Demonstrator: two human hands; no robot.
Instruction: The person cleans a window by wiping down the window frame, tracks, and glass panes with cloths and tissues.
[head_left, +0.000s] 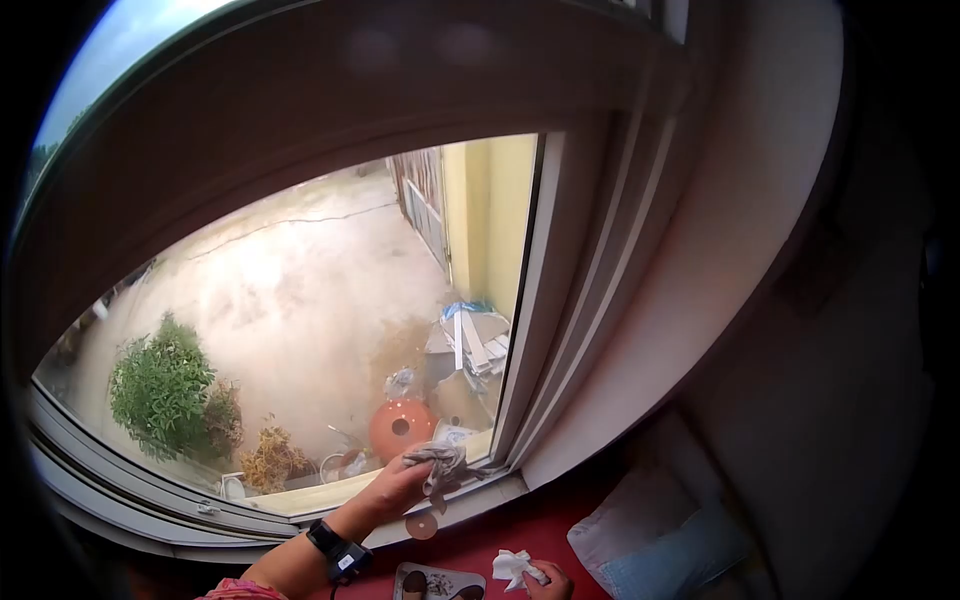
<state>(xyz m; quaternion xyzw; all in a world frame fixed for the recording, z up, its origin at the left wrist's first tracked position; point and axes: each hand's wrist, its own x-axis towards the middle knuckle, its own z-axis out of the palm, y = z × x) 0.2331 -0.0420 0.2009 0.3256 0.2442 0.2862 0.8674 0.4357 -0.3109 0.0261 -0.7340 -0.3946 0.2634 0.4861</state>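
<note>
My left hand [400, 488], with a dark band and a small device on the wrist, is closed on a crumpled grey-white cloth [438, 462] at the lower right corner of the window glass, just above the sill [490, 492]. Lower down, over a red surface [450, 550], my right hand [550, 582] holds a crumpled white tissue [514, 568]. To the left of that hand lies a pale tray [441, 574] with dark bits and brown rounded items on it, partly cut off by the frame's bottom edge.
The window frame [575, 230] curves around the glass. Pale blue and grey cushions or fabric [665, 540] lie at the lower right. Through the glass show a yard, a green bush [162, 390], a round orange object [402, 428] and stacked boards [470, 340] by a yellow wall.
</note>
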